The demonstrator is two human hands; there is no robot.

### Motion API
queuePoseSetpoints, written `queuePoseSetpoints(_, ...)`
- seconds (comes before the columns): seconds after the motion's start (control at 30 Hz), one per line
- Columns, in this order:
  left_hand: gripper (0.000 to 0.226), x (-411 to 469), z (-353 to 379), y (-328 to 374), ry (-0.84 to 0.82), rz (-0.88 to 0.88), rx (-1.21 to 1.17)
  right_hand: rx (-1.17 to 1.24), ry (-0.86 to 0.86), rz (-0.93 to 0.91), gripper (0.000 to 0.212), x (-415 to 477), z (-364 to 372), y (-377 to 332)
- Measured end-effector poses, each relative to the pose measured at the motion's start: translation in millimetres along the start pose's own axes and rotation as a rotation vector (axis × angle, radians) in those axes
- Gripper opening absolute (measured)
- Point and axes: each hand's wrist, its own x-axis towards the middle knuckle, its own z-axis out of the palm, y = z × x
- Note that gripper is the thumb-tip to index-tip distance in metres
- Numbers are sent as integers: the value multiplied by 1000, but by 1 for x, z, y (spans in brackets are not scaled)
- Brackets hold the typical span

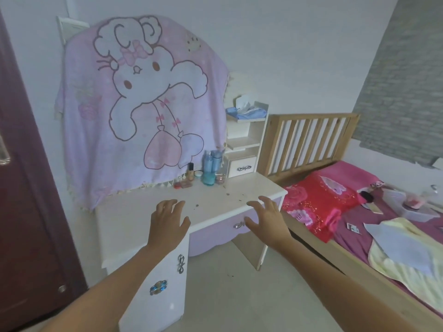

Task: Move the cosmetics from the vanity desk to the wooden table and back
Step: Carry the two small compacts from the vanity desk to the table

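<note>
A white and lilac vanity desk (148, 212) stands against the wall. At its back right corner sits a cluster of cosmetics: tall blue bottles (212, 161), a teal jar (209, 179), a foundation bottle (190, 172), a small white jar (198, 174), a pink glass jar (220, 179) and red compacts (181, 185). My left hand (167, 221) and my right hand (266, 219) are both stretched out over the desk's front edge, fingers spread, holding nothing. Both are well short of the cosmetics. No wooden table is in view.
A pink cartoon blanket (143, 104) drapes over the desk's mirror. A small white shelf unit (247, 140) with a tissue box stands on the desk's right end. A wooden bed (335, 212) with pink bedding and loose items is on the right, a dark red door (26, 188) on the left.
</note>
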Motion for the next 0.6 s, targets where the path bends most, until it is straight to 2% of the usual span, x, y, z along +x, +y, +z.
queuePoseSetpoints(0.3,48,56,57,-30,-78,-210,38,72,-190,-17,47,105,71,44)
queuePoseSetpoints(0.5,59,124,105,-79,-104,-254,48,6,-268,-79,48,182,124,44)
queuePoseSetpoints(0.6,49,165,134,-106,-151,-288,47,-9,-316,-73,48,227,150,42)
